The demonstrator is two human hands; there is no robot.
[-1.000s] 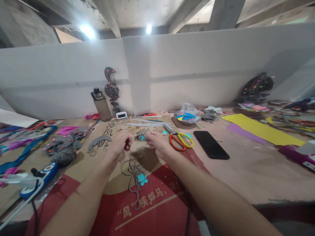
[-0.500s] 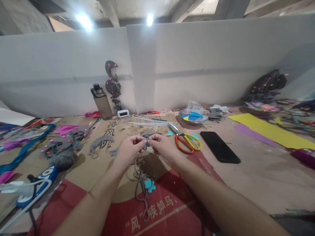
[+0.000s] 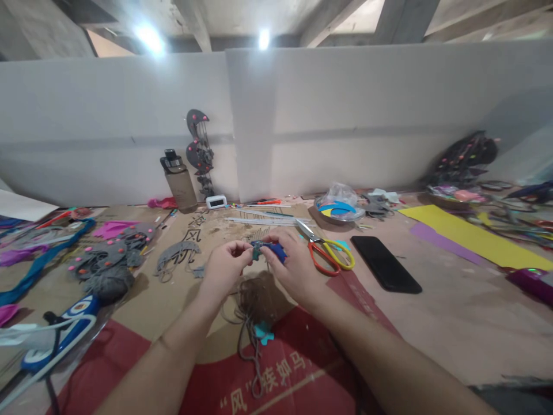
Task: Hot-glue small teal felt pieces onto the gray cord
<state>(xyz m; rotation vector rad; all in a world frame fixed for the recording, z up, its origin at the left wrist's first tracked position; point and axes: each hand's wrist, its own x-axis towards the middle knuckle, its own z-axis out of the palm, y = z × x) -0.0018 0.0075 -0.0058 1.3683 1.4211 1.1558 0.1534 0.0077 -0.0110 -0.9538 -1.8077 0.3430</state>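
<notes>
Over the cardboard, my left hand (image 3: 228, 264) pinches one end of a small grey-teal piece (image 3: 256, 250) between thumb and fingertips. My right hand (image 3: 290, 259) grips the other end, its thumb pressed along a dark blue part (image 3: 277, 251) whose kind I cannot make out. Below the hands, loose grey cord (image 3: 248, 337) lies in loops; whether it joins the held piece is unclear. Beside the cord is a light-blue cut scrap (image 3: 264, 333). Scissors (image 3: 324, 251) with one red and one yellow handle lie half open just right of my right hand.
A black phone (image 3: 386, 264) lies at right, near yellow sheet (image 3: 470, 236). Behind stand a bottle (image 3: 180, 187), a small white clock (image 3: 216, 202) and a bowl (image 3: 339, 219) of scraps. Grey pinned pieces (image 3: 113, 251) and a blue power strip (image 3: 60, 334) are at left.
My right hand has shifted its grip, and the dark blue part now shows under its thumb. My hands are slightly farther apart and the held piece is more exposed.
</notes>
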